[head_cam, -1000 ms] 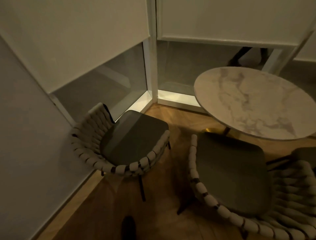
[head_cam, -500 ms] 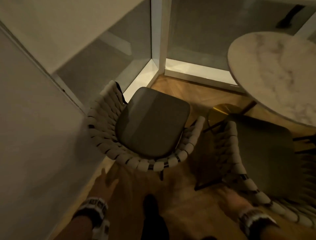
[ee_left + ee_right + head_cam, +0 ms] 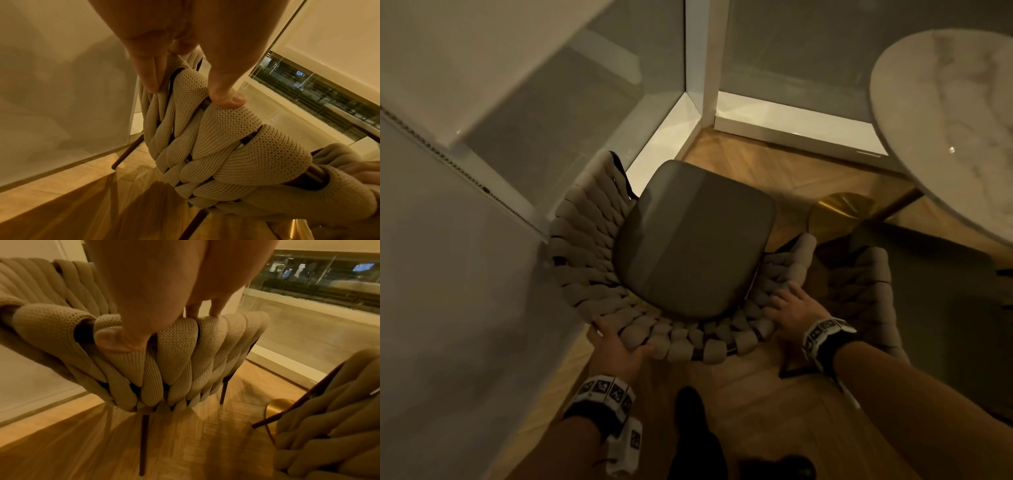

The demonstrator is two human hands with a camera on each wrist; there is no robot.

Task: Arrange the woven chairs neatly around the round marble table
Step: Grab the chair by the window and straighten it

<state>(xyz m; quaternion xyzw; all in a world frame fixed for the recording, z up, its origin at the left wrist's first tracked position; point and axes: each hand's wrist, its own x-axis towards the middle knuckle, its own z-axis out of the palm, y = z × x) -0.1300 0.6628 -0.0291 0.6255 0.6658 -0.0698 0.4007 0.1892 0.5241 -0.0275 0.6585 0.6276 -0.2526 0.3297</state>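
Note:
A woven chair [image 3: 592, 274] with a grey seat cushion [image 3: 695, 240] stands in the corner, its curved beige back towards me. My left hand [image 3: 613, 346] grips the back's rim on the left; in the left wrist view the hand [image 3: 185, 87] has its thumb [image 3: 224, 95] and fingers pinching the woven chair [image 3: 236, 146]. My right hand [image 3: 791, 311] holds the rim on the right; in the right wrist view the hand [image 3: 160, 326] lies over the top of the woven chair [image 3: 176, 353], thumb on the outside. The round marble table [image 3: 945, 120] is at the upper right. A second woven chair [image 3: 866, 281] stands beside it.
A wall [image 3: 448, 308] runs close along the left, and glass panels with a white frame [image 3: 702, 61] close the corner behind the chair. The table's gold base [image 3: 839, 212] sits on the wood floor [image 3: 774, 164]. My dark shoe [image 3: 690, 404] is just behind the chair.
Both hands came up from below and took hold of the near chair's back rim. The view has moved closer and looks more steeply down on the chair.

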